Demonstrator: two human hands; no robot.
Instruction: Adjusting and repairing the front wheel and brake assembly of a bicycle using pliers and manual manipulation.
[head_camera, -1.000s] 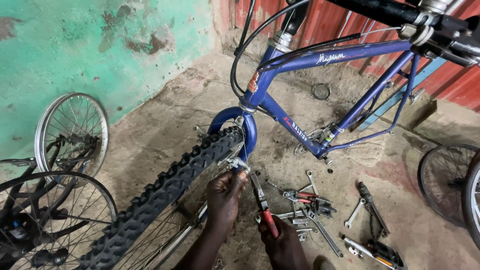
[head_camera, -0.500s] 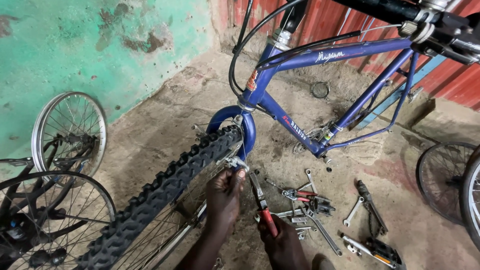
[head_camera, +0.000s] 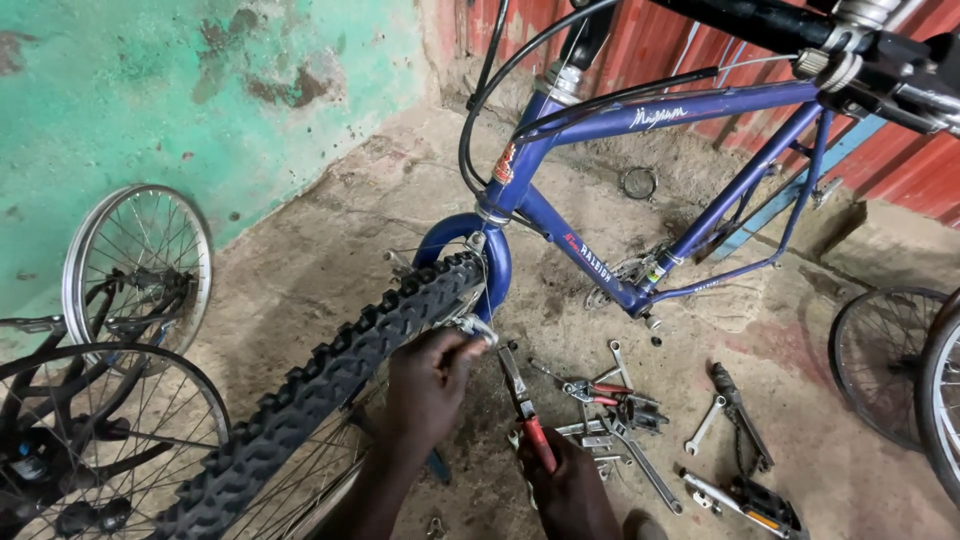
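Little had shifted since earlier frame: we kept left hand (head_camera: 428, 385) pinching brake arm (head_camera: 472, 327) beside knobby front tyre (head_camera: 330, 375), right hand (head_camera: 565, 485) clenched on red-handled pliers (head_camera: 525, 410), jaws at brake. Step: brake adjustment. Next likely needed steady pull, wheel clear.

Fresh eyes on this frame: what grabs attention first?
The blue bicycle frame fills the upper middle, its knobby front tyre running down to the lower left. At the fork, the left hand pinches a small metal brake part, while the right hand holds red-handled pliers up to it. Loose spanners and tools lie scattered on the concrete floor at lower right, and bare spoked wheels stand by the green wall.
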